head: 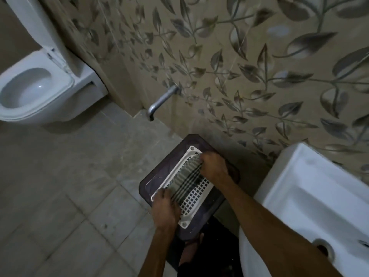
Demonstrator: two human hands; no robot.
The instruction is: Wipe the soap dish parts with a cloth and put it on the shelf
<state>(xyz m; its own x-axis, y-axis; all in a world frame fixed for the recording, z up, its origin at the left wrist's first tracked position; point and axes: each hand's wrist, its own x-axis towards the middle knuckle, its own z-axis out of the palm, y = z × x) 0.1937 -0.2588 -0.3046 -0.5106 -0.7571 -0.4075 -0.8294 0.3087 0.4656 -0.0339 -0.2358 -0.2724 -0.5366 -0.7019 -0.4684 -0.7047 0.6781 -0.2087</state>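
A: Where is the soap dish right now?

B: Low in the frame, just right of centre. The white perforated tray [187, 181] lies on a dark stool [153, 176] that stands on the tiled floor [60, 176], close to the leaf-patterned wall [239, 66]. The tray has long slots in its upper half and a grid of small square holes lower down.

A: And the hands?

B: Both are on it. The left hand [166, 206] has its fingers curled over the tray's lower-left edge. The right hand [214, 166] is bunched over the upper-right edge, fingers hooked into the slots. I cannot make out a cloth under either hand; it is dim and slightly blurred there.

A: So which step is this?

B: My guess is lifting or separating the grid part so it can be wiped.

A: How to do it well?

B: Keep one hand steadying the tray and lift evenly at both ends, so the thin slats do not flex. When wiping, run the cloth along the slots, not across, then press into the square holes where residue tends to sit. Do the underside and rim too.

A: Anything nearby to mind?

B: The white basin [311, 196] at lower right sits near the right forearm, and a metal spout [161, 100] juts from the wall above the stool. A toilet [36, 90] is at upper left. No shelf is in view.
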